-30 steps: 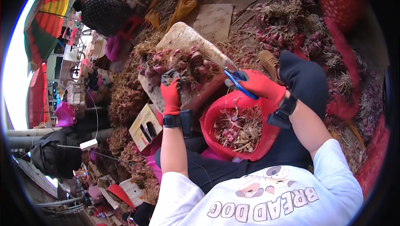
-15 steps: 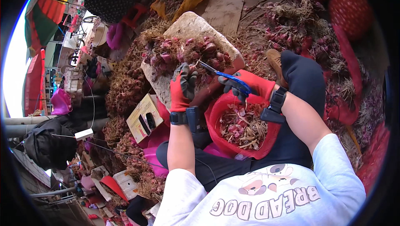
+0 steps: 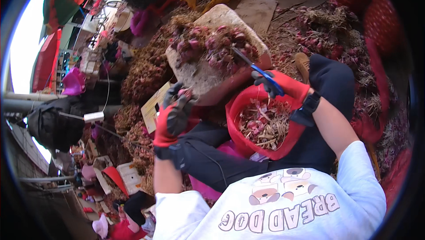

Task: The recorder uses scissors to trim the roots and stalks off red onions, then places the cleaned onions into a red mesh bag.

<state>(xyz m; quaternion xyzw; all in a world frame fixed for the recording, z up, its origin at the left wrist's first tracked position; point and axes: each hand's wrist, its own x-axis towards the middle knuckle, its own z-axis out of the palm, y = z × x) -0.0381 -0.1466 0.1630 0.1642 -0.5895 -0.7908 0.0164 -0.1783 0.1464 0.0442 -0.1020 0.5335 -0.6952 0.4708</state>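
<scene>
My left hand [image 3: 170, 118], in a red and grey glove, has its fingers curled round a small reddish shallot [image 3: 185, 92], left of the pale foam slab. In my right hand [image 3: 283, 85], gloved alike, is a pair of scissors [image 3: 248, 61] with blue handles. Their blades point up and left over shallots [image 3: 221, 47] with dry roots and stalks, heaped on the slab [image 3: 195, 80]. Below my right hand stands a red mesh bag [image 3: 233, 127], its mouth rolled out, holding dry trimmings and skins [image 3: 265, 131].
Bunched shallots [image 3: 148, 69] lie heaped left of the slab, and another pile [image 3: 327, 32] lies at the far right. Full red mesh sacks [image 3: 383, 23] stand beyond it. A flat piece of cardboard [image 3: 254, 14] lies behind the slab. A yellowish box [image 3: 152, 107] is beside my left hand.
My left hand has drawn back from the slab, down and left, with the shallot. My right hand stays above the bag with the scissors. The view has shifted slightly.
</scene>
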